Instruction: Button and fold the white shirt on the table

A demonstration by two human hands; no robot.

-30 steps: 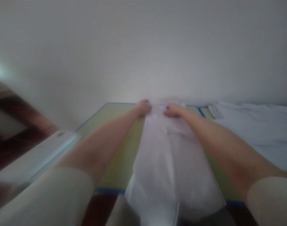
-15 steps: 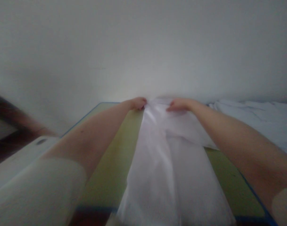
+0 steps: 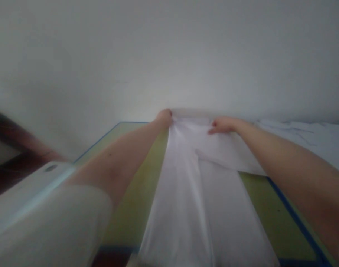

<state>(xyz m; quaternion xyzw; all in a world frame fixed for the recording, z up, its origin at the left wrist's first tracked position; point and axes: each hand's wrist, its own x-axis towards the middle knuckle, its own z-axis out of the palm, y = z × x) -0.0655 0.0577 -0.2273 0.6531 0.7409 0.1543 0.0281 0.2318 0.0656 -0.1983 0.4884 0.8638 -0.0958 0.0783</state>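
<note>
A long white cloth lies lengthwise on a green mat with a blue border, running from near me to the wall. My left hand is closed on the cloth's far left corner by the wall. My right hand rests on the far end of the cloth, a little to the right, fingers bent and pressed on the fabric. Both forearms stretch out over the mat, with pale short sleeves at the frame's bottom.
A heap of white fabric lies to the right along the wall. A white object sits at the left edge beside dark red-brown furniture. A plain white wall stands right behind the mat.
My hands have moved apart along the cloth's far end, the right one sliding to the right. The cloth now lies flatter and more stretched out. The view has shifted slightly.
</note>
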